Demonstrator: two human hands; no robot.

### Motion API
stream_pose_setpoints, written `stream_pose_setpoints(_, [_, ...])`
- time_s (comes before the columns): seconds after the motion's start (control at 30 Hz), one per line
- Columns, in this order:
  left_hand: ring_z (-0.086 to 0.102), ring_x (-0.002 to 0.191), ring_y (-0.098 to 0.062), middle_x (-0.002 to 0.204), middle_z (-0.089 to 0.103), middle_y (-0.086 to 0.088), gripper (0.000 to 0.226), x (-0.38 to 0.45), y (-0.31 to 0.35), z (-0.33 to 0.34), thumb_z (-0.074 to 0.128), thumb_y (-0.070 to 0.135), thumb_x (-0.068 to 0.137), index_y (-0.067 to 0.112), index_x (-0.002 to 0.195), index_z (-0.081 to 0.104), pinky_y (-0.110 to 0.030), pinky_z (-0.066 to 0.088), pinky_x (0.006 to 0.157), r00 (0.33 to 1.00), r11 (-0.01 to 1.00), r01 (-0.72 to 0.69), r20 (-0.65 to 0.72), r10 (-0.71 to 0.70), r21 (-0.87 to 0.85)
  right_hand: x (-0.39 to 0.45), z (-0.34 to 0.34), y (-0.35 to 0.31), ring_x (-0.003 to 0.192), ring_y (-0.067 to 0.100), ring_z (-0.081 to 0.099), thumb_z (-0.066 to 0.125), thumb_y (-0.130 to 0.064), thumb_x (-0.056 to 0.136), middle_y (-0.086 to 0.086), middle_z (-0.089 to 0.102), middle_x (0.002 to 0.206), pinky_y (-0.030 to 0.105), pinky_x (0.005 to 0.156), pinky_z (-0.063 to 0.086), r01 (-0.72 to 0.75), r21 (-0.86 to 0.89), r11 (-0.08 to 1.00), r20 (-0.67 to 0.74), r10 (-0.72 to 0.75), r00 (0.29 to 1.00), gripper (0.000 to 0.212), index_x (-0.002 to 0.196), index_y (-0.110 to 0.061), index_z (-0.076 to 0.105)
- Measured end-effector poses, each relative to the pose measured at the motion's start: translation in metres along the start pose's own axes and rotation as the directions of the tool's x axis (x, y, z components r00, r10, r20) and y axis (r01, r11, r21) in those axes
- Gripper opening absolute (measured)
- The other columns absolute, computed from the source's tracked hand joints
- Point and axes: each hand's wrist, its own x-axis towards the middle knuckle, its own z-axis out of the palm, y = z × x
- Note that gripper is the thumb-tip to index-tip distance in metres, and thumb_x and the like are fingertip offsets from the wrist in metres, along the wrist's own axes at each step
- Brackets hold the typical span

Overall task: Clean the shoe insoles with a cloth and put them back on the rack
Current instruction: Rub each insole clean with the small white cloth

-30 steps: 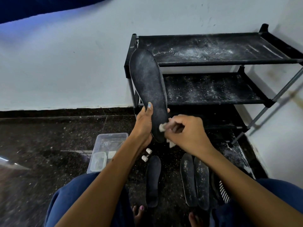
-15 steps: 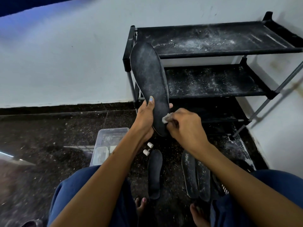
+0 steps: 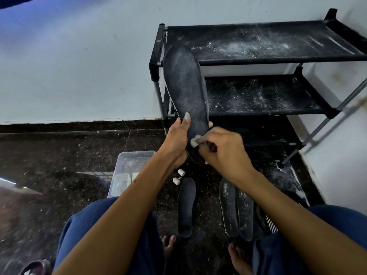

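Left hand (image 3: 176, 141) grips a dusty insole (image 3: 185, 92) at centre frame; right hand (image 3: 224, 149) pinches a cloth (image 3: 195, 140) against it; three insoles (image 3: 228, 207) wait on the floor; the rack (image 3: 258, 56) holds none.

rack (image 3: 258, 56) behind | floor insoles (image 3: 228, 207) before it | container (image 3: 135, 157) left

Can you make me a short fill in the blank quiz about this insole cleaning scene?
1. The left hand holds the raised insole by its lower ____.
2. The right hand presses a small white ____ against that insole.
3. Apart from the held one, ____ insoles lie flat on the floor.
4. The rack shelves are dusted with white ____.

Missing words: end; cloth; three; powder
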Motion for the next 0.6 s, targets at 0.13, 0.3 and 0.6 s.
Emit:
stream_pose_setpoints(0.13, [0.066,0.094,-0.015,0.108,0.066,-0.006,0.035,-0.001,-0.007,0.004,0.030,0.024,0.104,0.006,0.128,0.049,-0.028,0.055,0.085,0.999,0.998,0.017,0.030,-0.018,0.061,0.012,-0.010,0.018,0.070,0.011,0.065,0.068,-0.007,0.082,0.004,0.069,0.087,0.027,0.071,0.055,-0.163,-0.026,0.986,-0.241,0.152,0.959,0.010,0.088,-0.009,0.075])
stream_pose_setpoints(0.3, [0.067,0.086,-0.015,0.103,0.067,-0.008,0.033,-0.001,-0.007,0.001,0.031,0.024,0.104,0.008,0.126,0.050,-0.026,0.058,0.074,0.999,0.998,0.037,0.018,-0.038,0.057,0.000,0.004,0.005,0.075,0.008,0.064,0.065,-0.001,0.078,0.002,0.067,0.087,0.025,0.074,0.053,-0.016,-0.059,0.998,-0.060,0.012,0.998,0.017,0.089,-0.010,0.075])
stream_pose_setpoints(0.6, [0.066,0.087,-0.015,0.101,0.066,-0.008,0.028,-0.003,-0.012,0.003,0.031,0.020,0.104,0.009,0.115,0.054,-0.027,0.056,0.080,1.000,0.999,0.010,0.024,-0.011,0.051,0.002,0.002,0.003,0.077,0.019,0.065,0.056,-0.010,0.079,0.005,0.067,0.087,0.038,0.071,0.055,-0.044,-0.125,0.991,-0.114,0.030,0.993,0.020,0.089,-0.011,0.074])
